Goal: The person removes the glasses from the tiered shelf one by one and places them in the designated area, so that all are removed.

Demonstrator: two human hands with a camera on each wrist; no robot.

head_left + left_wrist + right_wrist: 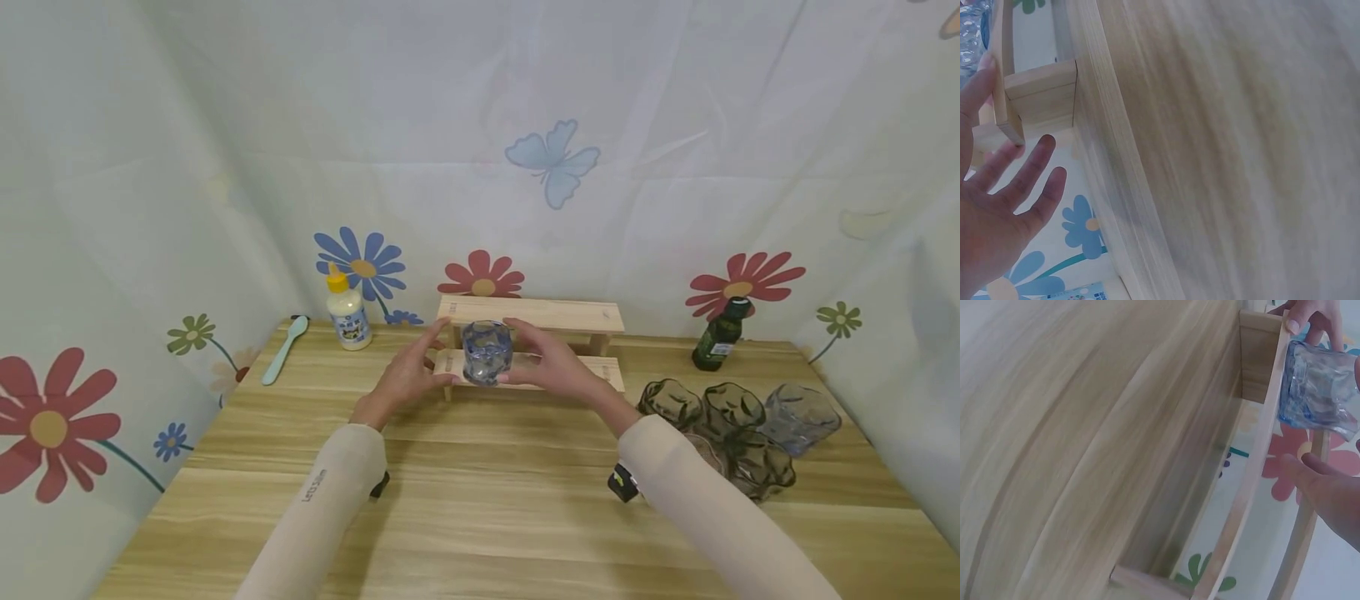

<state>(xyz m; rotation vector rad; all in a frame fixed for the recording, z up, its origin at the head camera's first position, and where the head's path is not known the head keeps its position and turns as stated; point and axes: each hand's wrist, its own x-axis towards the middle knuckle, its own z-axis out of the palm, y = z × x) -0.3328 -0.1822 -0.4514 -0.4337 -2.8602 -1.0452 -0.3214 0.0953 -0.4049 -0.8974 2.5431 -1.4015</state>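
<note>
A clear bluish drinking glass [487, 354] with wavy walls stands upright on the lower tier of a two-tier wooden rack [570, 314]. In the right wrist view the base of the glass [1316, 387] meets the lower board. My right hand [557, 362] is just right of the glass, fingers spread, its thumb apart from the glass wall. My left hand [405, 375] is at the rack's left end. Its thumb is at the lower board's edge, and the other fingers [1029, 172] spread loosely in the left wrist view.
A squeeze bottle [349, 317] with a yellow cap and a pale green spoon [286, 350] are back left. A dark green bottle [722, 335] stands back right. Several smoked glasses [733, 408] and another bluish glass [801, 417] are grouped beside my right sleeve. A printed curtain [420, 108] hangs behind the table.
</note>
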